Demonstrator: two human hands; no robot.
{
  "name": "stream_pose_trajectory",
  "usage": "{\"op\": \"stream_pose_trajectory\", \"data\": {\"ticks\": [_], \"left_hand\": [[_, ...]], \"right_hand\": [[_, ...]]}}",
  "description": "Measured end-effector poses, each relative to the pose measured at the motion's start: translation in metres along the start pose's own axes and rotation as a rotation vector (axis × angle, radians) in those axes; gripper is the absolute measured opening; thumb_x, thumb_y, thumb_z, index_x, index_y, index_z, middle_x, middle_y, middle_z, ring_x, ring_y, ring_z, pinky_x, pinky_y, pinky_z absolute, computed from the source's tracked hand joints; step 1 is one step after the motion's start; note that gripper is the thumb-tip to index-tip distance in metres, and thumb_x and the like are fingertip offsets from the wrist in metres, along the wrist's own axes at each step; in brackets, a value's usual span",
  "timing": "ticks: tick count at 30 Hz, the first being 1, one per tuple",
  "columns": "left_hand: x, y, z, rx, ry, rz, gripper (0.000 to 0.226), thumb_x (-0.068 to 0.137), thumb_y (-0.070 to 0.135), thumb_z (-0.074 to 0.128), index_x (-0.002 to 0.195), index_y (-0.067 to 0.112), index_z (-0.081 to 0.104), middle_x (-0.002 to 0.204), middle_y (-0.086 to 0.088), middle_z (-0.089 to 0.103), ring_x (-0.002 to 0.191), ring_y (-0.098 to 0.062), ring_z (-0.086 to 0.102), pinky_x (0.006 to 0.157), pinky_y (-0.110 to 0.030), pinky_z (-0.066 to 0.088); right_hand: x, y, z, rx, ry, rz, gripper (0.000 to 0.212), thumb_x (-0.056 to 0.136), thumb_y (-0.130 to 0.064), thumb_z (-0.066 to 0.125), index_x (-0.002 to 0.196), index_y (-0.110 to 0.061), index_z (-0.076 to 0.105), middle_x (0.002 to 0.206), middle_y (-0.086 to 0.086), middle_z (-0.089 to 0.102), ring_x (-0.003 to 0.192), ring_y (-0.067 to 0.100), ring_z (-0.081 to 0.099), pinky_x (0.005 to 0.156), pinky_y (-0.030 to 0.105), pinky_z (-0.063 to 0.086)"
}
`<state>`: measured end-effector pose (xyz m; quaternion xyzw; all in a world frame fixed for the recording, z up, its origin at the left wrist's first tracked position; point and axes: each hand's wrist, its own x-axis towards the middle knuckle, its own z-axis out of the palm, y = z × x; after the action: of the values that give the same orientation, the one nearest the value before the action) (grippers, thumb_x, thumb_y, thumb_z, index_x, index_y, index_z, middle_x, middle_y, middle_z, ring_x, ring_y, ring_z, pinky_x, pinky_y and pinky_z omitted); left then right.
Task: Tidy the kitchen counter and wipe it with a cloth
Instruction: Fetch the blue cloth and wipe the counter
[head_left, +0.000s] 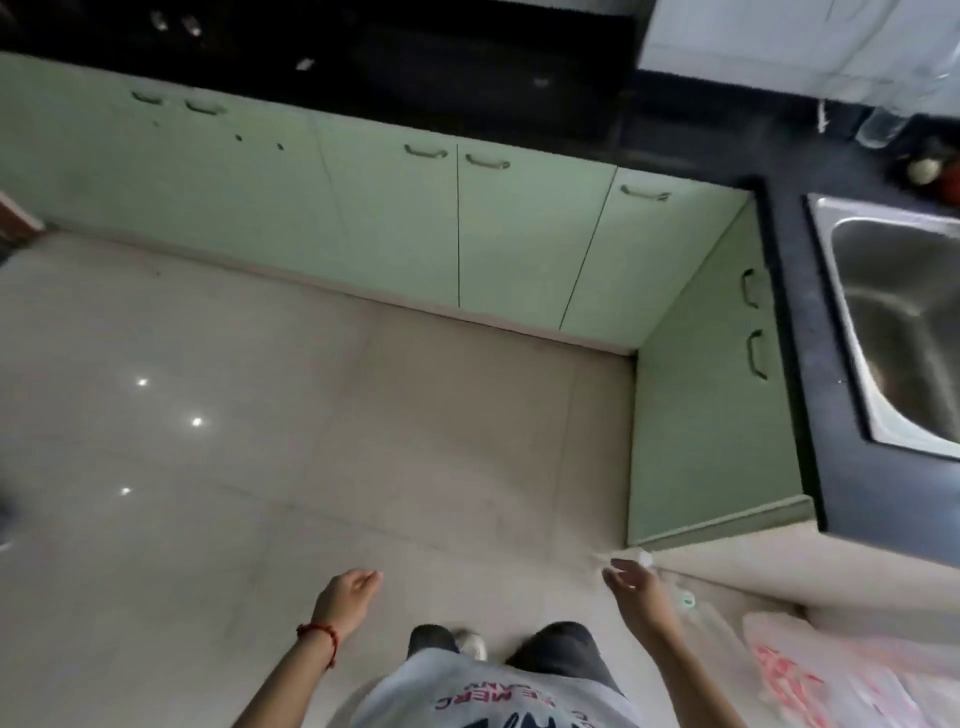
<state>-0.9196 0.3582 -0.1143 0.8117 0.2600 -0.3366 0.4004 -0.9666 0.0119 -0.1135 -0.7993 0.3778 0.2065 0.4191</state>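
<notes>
I stand on the tiled floor, looking down, a step away from the dark L-shaped kitchen counter (800, 332). My left hand (347, 603), with a red thread on the wrist, hangs low in front of me with its fingers loosely curled and nothing in it. My right hand (636, 587) also hangs low, fingers apart and empty, near the end of the counter's right arm. A steel sink (893, 322) is set into that right arm. Small items, blurred, and a clear glass (880, 127) stand at the counter's far right corner. No cloth is in view.
Pale green cabinet doors (395, 218) run under the counter along the back and right. A white and red plastic bag (831, 675) lies on the floor at the lower right. A small white object (645, 557) lies by the cabinet's corner. Open tiled floor (260, 415) stretches left.
</notes>
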Motion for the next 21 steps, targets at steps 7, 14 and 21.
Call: {"op": "stream_pose_trajectory", "data": {"ticks": [7, 14, 21], "left_hand": [[0.090, 0.076, -0.040, -0.140, 0.044, 0.083, 0.038, 0.050, 0.060, 0.044, 0.055, 0.023, 0.053, 0.071, -0.014, 0.063, 0.076, -0.025, 0.062, 0.083, -0.042, 0.050], [0.175, 0.195, -0.107, -0.174, 0.137, 0.076, 0.035, 0.057, 0.053, 0.047, 0.057, 0.019, 0.057, 0.083, -0.023, 0.070, 0.086, -0.034, 0.066, 0.083, -0.043, 0.050], [0.220, 0.273, -0.171, -0.255, 0.189, 0.007, 0.045, 0.067, 0.045, 0.041, 0.079, 0.006, 0.062, 0.093, -0.019, 0.068, 0.092, -0.035, 0.062, 0.084, -0.044, 0.048]], "right_hand": [[0.079, -0.068, 0.007, -0.115, -0.056, 0.029, 0.032, 0.089, -0.020, 0.055, 0.116, -0.004, 0.060, 0.111, 0.016, 0.067, 0.098, 0.027, 0.063, 0.078, 0.029, 0.044], [0.198, -0.194, 0.009, -0.171, -0.133, 0.002, 0.029, 0.086, -0.024, 0.055, 0.107, -0.006, 0.065, 0.106, 0.017, 0.070, 0.100, 0.032, 0.065, 0.077, 0.031, 0.045], [0.283, -0.391, 0.018, -0.249, -0.202, -0.226, 0.030, 0.090, -0.020, 0.054, 0.114, -0.003, 0.062, 0.116, 0.018, 0.066, 0.108, 0.032, 0.062, 0.080, 0.029, 0.042]]}}
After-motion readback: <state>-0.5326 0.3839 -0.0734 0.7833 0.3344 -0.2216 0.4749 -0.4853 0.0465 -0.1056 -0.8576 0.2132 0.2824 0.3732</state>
